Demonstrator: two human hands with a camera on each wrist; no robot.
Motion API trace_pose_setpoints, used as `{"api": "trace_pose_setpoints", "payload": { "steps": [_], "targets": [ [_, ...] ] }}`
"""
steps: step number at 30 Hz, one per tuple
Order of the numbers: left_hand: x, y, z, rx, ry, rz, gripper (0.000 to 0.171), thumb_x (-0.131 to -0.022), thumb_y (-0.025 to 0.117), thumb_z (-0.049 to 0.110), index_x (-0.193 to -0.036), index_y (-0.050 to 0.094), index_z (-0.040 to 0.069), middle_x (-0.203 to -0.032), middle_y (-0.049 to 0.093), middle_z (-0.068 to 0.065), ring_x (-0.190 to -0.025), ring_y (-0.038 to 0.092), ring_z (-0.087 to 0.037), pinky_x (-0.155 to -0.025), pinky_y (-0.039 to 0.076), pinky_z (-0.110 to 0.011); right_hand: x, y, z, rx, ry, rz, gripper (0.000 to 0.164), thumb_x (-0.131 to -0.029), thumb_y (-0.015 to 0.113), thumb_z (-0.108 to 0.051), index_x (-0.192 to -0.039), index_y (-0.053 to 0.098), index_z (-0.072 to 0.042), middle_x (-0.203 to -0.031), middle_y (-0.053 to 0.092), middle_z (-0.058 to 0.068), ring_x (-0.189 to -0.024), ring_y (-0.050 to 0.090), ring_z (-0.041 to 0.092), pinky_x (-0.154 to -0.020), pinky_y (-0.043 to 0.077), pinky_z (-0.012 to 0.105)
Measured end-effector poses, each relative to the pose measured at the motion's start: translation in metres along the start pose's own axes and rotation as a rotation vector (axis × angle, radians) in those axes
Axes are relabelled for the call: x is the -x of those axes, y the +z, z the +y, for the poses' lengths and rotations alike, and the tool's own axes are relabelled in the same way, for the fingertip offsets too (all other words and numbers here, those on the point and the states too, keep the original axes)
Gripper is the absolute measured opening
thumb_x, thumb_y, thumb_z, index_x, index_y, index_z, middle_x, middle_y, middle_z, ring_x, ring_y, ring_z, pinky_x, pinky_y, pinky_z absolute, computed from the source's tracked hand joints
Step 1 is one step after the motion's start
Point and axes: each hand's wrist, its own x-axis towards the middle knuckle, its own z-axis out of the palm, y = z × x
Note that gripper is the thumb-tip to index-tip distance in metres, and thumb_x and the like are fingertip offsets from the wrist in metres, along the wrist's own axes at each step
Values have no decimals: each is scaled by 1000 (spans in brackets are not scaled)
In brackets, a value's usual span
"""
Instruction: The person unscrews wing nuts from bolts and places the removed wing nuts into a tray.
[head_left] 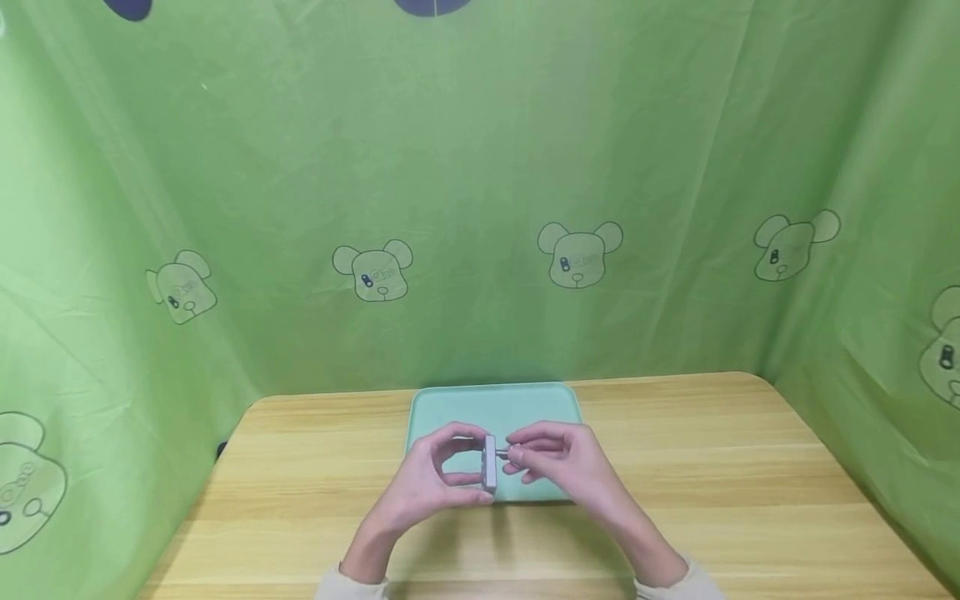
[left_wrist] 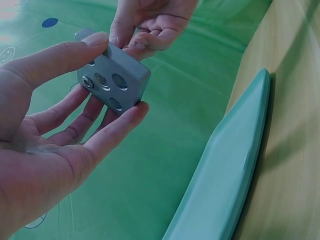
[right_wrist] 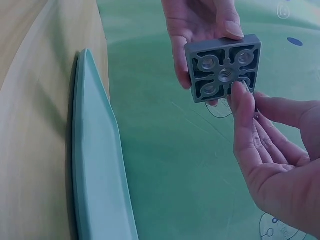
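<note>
My left hand (head_left: 431, 477) grips a square grey metal plate (head_left: 490, 463) by its edges, thumb on one side and fingers on the other. The plate stands on edge above the tray. Round holes pass through its smooth face in the left wrist view; a socketed screw head (left_wrist: 87, 81) sits in one of them. Ribs and ringed holes cover the plate's other face (right_wrist: 224, 75). There the thin metal shank (head_left: 502, 453) of the screw sticks out, and my right hand (head_left: 566, 458) pinches it between thumb and index finger. My fingertips hide its end.
Below the hands a light green tray (head_left: 480, 404) lies on the wood-grain table (head_left: 675, 483). Green curtain (head_left: 480, 167) with bear-head prints hangs behind the table and along both sides.
</note>
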Motion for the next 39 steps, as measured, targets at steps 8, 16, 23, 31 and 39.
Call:
{"api": "trace_pose_setpoints", "payload": {
  "steps": [8, 16, 23, 31, 39],
  "targets": [
    [1, -1, 2, 29, -14, 12, 64, -73, 87, -6, -130, 61, 3, -138, 53, -17, -132, 55, -36, -99, 59, -47, 4, 7, -4, 127, -158, 61, 20, -91, 76, -4, -110, 73, 3, -100, 77, 16, -86, 76, 26, -74, 67, 35],
    [2, -6, -1, 127, -20, -15, 64, -76, 84, -8, -133, 57, -3, -139, 51, -19, -131, 55, -35, -97, 60, -50, 2, 11, 0, 412, -576, 141, 20, -85, 81, 0, -102, 79, -10, -96, 78, -1, -81, 75, 12, -73, 65, 23],
    [2, -9, 0, 125, -20, -29, 63, -77, 83, -6, -134, 57, -3, -140, 51, -23, -131, 55, -34, -91, 63, -45, -3, 9, 2, 587, -865, 133, 30, -78, 81, 10, -104, 77, -4, -100, 78, 5, -87, 76, 18, -78, 63, 19],
    [2, -10, -1, 155, -12, -44, 63, -78, 83, -6, -135, 56, -4, -140, 49, -27, -130, 55, -34, -91, 64, -42, -5, 10, 3, 692, -1068, 176, 20, -104, 62, -18, -102, 78, -5, -103, 78, 9, -88, 76, 24, -86, 63, 26],
    [3, -10, 0, 170, -31, -47, 63, -79, 82, -7, -136, 54, -4, -138, 54, -18, -131, 53, -39, -90, 64, -44, -7, 13, 5, 747, -1140, 212, 24, -106, 57, -15, -100, 77, -5, -101, 78, 10, -87, 76, 25, -84, 64, 30]
  ]
}}
